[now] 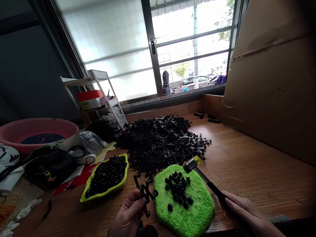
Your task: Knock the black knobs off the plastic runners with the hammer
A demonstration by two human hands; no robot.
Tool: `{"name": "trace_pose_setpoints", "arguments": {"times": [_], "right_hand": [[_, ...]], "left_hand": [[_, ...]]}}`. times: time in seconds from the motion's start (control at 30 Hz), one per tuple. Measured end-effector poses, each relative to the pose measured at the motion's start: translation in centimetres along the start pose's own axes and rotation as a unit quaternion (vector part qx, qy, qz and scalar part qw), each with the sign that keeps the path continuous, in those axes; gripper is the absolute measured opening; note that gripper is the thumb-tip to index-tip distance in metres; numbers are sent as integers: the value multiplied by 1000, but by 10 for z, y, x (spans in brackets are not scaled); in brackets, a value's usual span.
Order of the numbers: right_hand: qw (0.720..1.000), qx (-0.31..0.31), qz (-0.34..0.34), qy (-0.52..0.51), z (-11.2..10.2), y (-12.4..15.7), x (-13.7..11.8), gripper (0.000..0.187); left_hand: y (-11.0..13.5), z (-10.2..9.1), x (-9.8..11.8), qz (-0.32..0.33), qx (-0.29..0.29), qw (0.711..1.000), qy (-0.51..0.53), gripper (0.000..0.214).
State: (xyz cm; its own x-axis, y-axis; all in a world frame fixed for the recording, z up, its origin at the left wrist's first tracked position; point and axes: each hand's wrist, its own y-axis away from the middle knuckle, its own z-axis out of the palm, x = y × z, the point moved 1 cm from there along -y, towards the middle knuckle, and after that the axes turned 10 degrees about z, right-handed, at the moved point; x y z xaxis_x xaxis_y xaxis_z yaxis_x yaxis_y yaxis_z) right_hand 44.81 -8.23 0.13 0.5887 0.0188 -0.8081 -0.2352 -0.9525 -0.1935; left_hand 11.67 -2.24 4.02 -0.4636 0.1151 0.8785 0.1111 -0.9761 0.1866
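Observation:
Pinched in the fingers of my left hand [132,210] is a branched black plastic piece [146,191] with small round knobs at its ends. It hangs just left of a fuzzy lime-green pad [197,215]. Several small black round caps [179,187] are clustered on that pad. My right hand [240,210] is wrapped round the black handle of a small hammer [206,179]. The hammer's head, with a yellow end and a dark end, is raised over the pad's far right edge. To the left, a yellow-green basket [127,168] is full of similar black caps.
A big heap of black plastic parts [160,141] lies on the wooden table [237,158] behind the pad. Cardboard [269,85] stands along the right. At left are a white rack [100,79], a pink basin [44,123] and a black bag [49,166]. A window is behind.

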Motion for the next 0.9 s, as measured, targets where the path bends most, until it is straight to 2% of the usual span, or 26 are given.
{"name": "trace_pose_setpoints", "arguments": {"times": [0.1,0.17,0.23,0.37,0.57,0.7,0.8,0.9], "right_hand": [[992,-50,88,-74,4,-1,17,54],[985,-49,122,-108,3,-2,16,56],[979,-65,127,-146,2,-2,7,50],[952,-164,131,-221,4,-3,-12,42],[922,-215,142,-288,18,-9,6,38],[929,-221,106,-277,22,-12,17,36],[943,-210,93,-240,17,-10,9,37],[975,-133,46,-174,8,-4,-14,37]], "left_hand": [[1,11,-4,-1,22,999,24,28],[2,20,-9,-12,16,999,32,29],[3,28,-14,-27,7,999,32,29],[4,41,-22,-29,-5,1000,12,20],[1,44,-25,-18,-11,1000,-18,13],[-2,41,-30,-9,-24,999,-37,17],[-4,40,-33,-3,-28,998,-50,22],[-5,39,-35,1,-19,998,-61,25]]}}
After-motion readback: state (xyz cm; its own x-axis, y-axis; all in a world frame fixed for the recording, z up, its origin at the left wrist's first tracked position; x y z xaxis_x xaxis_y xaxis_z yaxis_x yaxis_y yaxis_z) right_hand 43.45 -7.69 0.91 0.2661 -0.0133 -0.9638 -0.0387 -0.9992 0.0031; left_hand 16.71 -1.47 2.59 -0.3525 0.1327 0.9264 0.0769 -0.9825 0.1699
